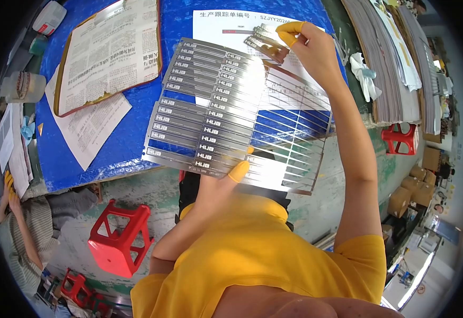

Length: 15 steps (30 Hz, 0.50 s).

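Silver-grey thin metal sheet with rows of narrow lettered strips [210, 106]: overhangs the near edge of the blue-covered table [178, 18]; whether it rests on the surface cannot be told. Left part mostly filled with strips; right part a bare lattice of slender bars.

Left hand [214, 192]: grasping the sheet's near edge, yellow-covered thumb on top; fingers underneath mostly hidden. Right hand [308, 45]: yellow-covered fingertips pinching a small, loose bunch of shiny metal strips [266, 43] over the white printed paper form [209, 33], toward the table's far edge. Contact between bunch and form unclear.

Handling, judged: support the sheet by its solid border, since the lattice looks easily bent. Pinch strips by their edges, faces not rubbing, lettering all one way. Keep the overhang level; a tilt could crease bars or strips.

Writing: every legible strip repeats one short, pale block-capital mark; tiny characters run along the sheet's near border. Form has a bold heading with a code, partly covered. Toward the table's left edge, a newsprint-lined brown-rimmed tray [112, 55] shows dense columns of print, sideways, too small to read reliably.
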Available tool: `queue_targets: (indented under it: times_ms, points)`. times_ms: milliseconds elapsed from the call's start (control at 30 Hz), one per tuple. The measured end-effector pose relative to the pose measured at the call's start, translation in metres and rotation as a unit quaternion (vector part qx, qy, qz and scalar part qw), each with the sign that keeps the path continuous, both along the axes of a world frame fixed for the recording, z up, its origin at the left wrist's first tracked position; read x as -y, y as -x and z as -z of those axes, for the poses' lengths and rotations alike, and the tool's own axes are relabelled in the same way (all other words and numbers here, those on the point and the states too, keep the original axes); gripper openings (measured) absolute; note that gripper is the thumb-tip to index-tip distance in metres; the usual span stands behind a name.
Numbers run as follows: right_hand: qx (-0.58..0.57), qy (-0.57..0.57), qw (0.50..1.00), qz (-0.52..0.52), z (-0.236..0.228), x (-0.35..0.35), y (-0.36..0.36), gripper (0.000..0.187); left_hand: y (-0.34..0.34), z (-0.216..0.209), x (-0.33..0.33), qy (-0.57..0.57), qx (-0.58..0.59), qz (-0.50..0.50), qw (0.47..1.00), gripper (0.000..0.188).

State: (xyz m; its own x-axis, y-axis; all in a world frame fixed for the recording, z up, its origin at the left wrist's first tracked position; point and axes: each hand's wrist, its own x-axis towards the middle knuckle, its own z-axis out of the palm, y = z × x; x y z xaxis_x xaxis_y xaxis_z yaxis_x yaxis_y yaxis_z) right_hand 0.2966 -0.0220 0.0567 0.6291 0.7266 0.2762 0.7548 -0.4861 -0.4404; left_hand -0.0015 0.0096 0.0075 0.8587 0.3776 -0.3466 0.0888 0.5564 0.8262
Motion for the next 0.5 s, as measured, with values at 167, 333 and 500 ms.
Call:
queue_targets:
  times_ms: [167,333,500]
  points:
    - [-0.044,-0.009,0.998,-0.04,0.001,0.022,0.024,0.015,0.003,0.006,-0.003,0.025,0.006,0.008,1.0,0.037]
    - [0.016,-0.016,0.999,-0.048,-0.003,0.025,0.019,0.021,0.006,0.011,-0.002,0.084,-0.056,0.045,0.994,0.035]
    - [0.139,0.003,0.988,-0.06,0.014,0.019,0.001,0.033,0.006,0.019,-0.001,0.112,-0.042,0.052,0.991,0.04]
